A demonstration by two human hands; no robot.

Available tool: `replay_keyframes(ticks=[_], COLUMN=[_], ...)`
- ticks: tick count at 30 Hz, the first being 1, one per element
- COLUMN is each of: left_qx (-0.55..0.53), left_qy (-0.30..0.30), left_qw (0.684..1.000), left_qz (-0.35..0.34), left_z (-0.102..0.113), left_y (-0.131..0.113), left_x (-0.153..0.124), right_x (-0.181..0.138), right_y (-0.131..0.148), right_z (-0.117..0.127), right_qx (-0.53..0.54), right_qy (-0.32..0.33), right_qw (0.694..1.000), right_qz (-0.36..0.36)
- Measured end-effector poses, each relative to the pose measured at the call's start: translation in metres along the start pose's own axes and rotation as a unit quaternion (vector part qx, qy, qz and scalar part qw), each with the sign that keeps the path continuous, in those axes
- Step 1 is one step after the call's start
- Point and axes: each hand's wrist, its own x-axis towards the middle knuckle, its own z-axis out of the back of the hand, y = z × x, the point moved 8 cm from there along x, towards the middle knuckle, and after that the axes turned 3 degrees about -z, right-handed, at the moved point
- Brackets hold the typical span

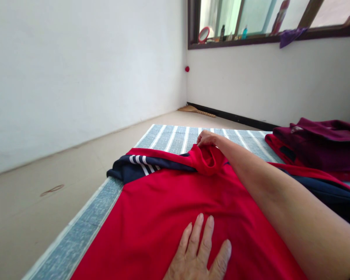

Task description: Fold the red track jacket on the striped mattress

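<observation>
A smooth red fabric garment with navy, white-striped trim point(151, 217) is laid on blue-and-white striped cloth point(84, 229). Its gathered edge point(207, 169) is pinched by the right hand point(207, 139); creases are best smoothed under the flat-spread, empty left hand point(196, 252).

Red garment point(146, 225), left hand point(196, 254) cut off by bottom edge; some windowsill items point(230, 37) too small to identify.
</observation>
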Motion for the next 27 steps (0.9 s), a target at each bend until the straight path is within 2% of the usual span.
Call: replay_keyframes(ticks=[13, 18, 27], left_qx=[0.010, -0.026, -0.079], left_qy=[0.024, 0.008, 0.040], left_qw=[1.000, 0.999, 0.996], left_qz=[0.005, 0.028, 0.025], left_z=[0.0007, 0.0023, 0.0008], left_y=[-0.0012, 0.0009, 0.0029], left_x=[0.0014, -0.0005, -0.0009], right_x=[-0.0004, 0.0003, 0.0026], right_y=[-0.0031, -0.0037, -0.0023], right_z=[0.0052, 0.0041, 0.0000], right_qx=[0.008, -0.010, -0.055], right_qy=[-0.026, -0.035, -0.033], right_qw=[0.999, 0.999, 0.997], right_qz=[0.016, 0.033, 0.045])
